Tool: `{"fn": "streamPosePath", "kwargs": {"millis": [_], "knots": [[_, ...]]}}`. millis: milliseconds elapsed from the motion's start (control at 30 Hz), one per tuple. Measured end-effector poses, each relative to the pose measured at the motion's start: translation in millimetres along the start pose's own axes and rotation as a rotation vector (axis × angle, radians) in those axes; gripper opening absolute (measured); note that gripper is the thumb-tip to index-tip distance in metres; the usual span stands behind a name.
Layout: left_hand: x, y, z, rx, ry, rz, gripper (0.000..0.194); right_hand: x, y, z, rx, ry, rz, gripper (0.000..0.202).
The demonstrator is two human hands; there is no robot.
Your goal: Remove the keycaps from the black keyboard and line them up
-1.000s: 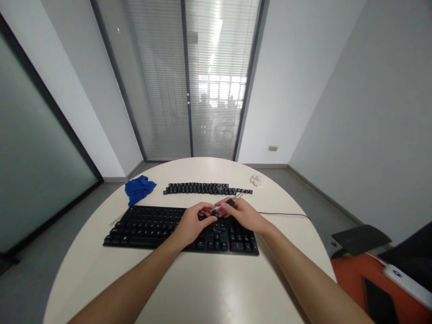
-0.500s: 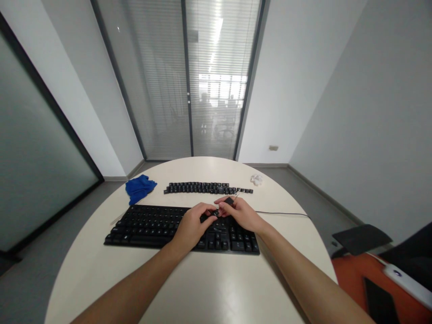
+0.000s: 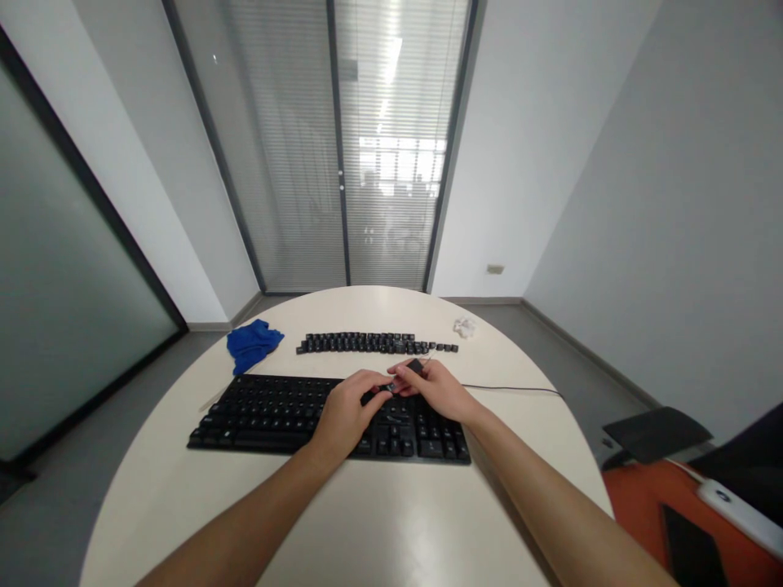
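Note:
Just above the black keyboard [image 3: 275,412], my two hands meet fingertip to fingertip. My left hand [image 3: 351,406] pinches a small black keycap [image 3: 390,387] between thumb and fingers. My right hand [image 3: 441,388] is closed round the black handle of a wire keycap puller [image 3: 416,366]; its thin pale wires point away from me. The right fingertips are at the keycap too, and whether they touch it I cannot tell. Part of the keyboard's upper right side is hidden under both hands. Beyond it lie rows of loose black keycaps [image 3: 355,342].
A crumpled blue cloth [image 3: 252,344] lies at the table's left, a crumpled white tissue [image 3: 465,327] at the back right. The keyboard cable [image 3: 514,388] runs right across the round table [image 3: 391,530]. An orange chair [image 3: 636,505] stands at the right, holding a white device [image 3: 737,514].
Both hands stay in nearly the same place. The fingers shift slightly around the keycap, which now shows a lighter face. The whole view has tilted very slightly.

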State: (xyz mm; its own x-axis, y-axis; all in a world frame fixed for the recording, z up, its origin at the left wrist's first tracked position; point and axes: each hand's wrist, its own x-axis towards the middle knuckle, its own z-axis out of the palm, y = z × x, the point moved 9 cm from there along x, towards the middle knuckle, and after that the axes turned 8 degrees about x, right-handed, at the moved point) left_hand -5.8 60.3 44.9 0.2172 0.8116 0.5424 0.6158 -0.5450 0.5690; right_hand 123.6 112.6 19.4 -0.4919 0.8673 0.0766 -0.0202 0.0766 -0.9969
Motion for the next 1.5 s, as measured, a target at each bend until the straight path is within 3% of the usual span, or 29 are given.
{"fn": "streamPosePath", "kwargs": {"millis": [133, 867, 1067, 1167, 1333, 1500], "knots": [[-0.3, 0.9, -0.5, 0.006, -0.004, 0.0, 0.015, 0.5, 6.0, 1.4, 0.019, -0.025, 0.052, 0.051], [1.0, 6.4, 5.0, -0.107, -0.093, 0.027, 0.012, 1.4, 6.8, 5.3, -0.015, -0.062, 0.016, 0.046], [0.3, -14.8, 7.3, -0.164, -0.073, -0.183, 0.013, -1.2, -9.7, -2.8, -0.132, 0.026, -0.089, 0.043], [0.7, -24.2, 6.2, -0.227, -0.04, -0.268, 0.017, -5.9, -22.4, -0.1, -0.196, 0.011, -0.15, 0.038], [1.3, -29.9, 5.6, -0.281, -0.018, -0.299, 0.021, -11.4, -22.9, 9.7, -0.209, -0.122, -0.118, 0.038], [0.6, -27.1, 7.4, -0.289, -0.036, -0.284, 0.024, -13.4, -16.5, 11.2, -0.241, -0.165, -0.065, 0.043]]}}
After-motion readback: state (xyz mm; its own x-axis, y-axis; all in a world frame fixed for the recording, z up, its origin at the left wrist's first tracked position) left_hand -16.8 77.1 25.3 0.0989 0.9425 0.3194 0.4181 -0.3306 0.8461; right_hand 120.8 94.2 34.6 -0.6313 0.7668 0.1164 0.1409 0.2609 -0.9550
